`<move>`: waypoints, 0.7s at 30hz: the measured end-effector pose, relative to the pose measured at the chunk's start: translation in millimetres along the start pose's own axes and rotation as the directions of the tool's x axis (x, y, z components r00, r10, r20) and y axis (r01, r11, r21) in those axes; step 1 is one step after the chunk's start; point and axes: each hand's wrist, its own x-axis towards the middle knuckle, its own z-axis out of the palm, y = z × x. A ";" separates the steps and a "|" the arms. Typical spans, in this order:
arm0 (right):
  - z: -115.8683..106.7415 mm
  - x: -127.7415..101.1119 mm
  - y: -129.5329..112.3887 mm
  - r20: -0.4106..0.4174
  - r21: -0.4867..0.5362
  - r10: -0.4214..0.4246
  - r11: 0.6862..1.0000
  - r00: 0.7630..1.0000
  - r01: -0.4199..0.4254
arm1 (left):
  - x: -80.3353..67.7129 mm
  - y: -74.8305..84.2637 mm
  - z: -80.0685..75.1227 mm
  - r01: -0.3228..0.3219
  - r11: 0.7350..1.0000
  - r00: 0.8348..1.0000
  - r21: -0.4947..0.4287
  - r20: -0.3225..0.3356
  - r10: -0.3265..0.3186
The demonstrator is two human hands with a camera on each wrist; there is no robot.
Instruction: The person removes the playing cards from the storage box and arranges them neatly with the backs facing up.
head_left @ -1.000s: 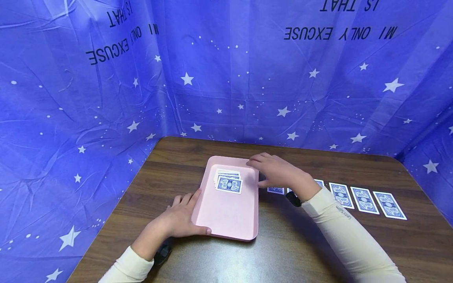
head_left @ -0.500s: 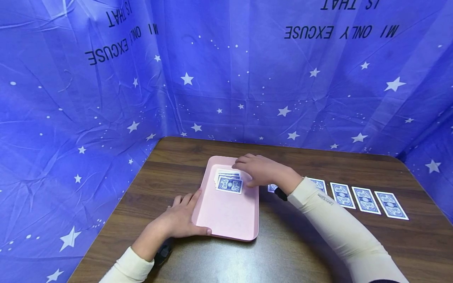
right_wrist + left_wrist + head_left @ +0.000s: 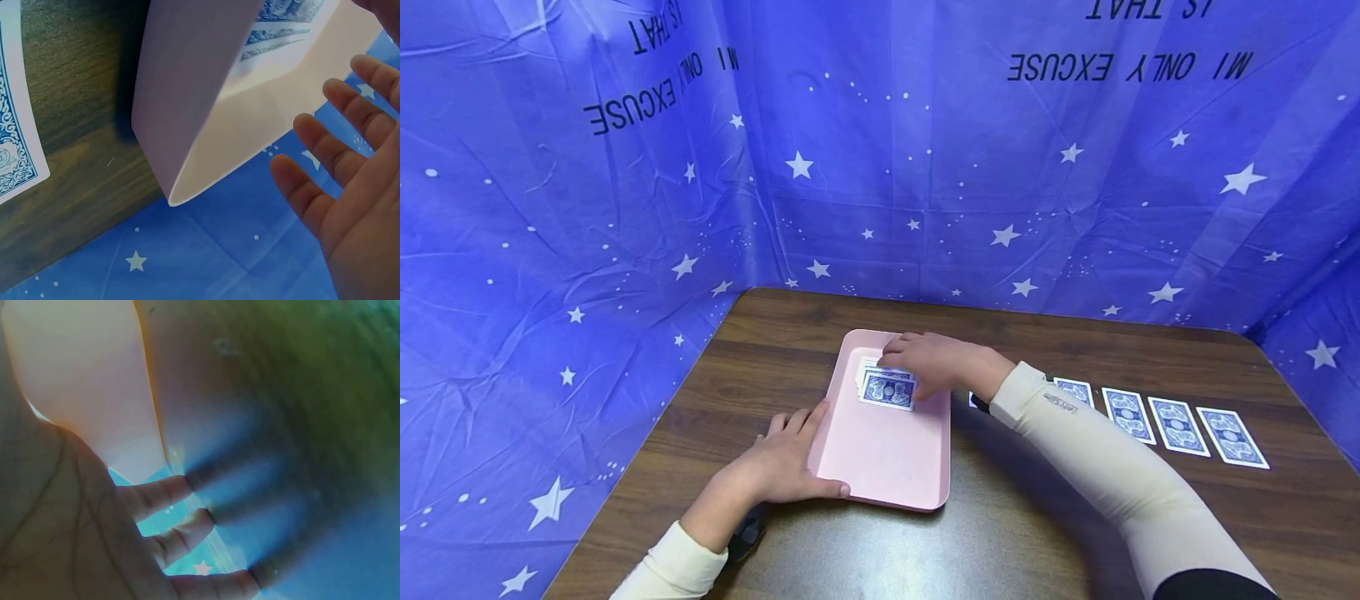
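Observation:
A pink rectangular tray (image 3: 880, 467) lies on the table with a small overlapping stack of blue-backed playing cards (image 3: 887, 390) in its far half. My left hand (image 3: 784, 467) rests against the tray's near left corner, thumb along the front rim and fingers spread by the left side. Over the right wall reaches my right hand (image 3: 936, 365), its fingertips at the stack's far right and its thumb close to the top card's right edge. In the right wrist view the fingers (image 3: 337, 162) are loosely extended, while part of the thumb falls outside the frame.
Several blue-backed cards (image 3: 1127, 415) lie face down in a row on the brown table (image 3: 1022, 517), right of the tray. The right arm partly hides the row's left end. A blue star-patterned curtain (image 3: 880, 167) hangs behind and beside the table.
My right hand has moved left from the tray's right rim to the card stack. My left hand and the tray have stayed in place.

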 end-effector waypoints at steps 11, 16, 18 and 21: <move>0.7 14.7 -3.9 0.093 -0.091 -0.036 0.995 0.995 0.044 | 0.5 0.3 0.6 0.005 1.000 1.000 -0.005 0.008 -0.005; 2.8 19.6 -6.2 0.116 -0.184 -0.049 0.980 0.992 0.070 | 0.3 0.3 0.6 0.006 1.000 1.000 -0.003 0.008 -0.006; 3.3 20.4 -7.0 0.122 -0.209 -0.047 0.975 0.991 0.072 | 0.3 0.4 0.6 0.005 1.000 1.000 -0.004 0.008 -0.005; 3.7 21.5 -8.6 0.125 -0.236 -0.050 0.969 0.991 0.078 | -0.5 0.0 0.7 0.006 1.000 1.000 0.000 0.007 -0.006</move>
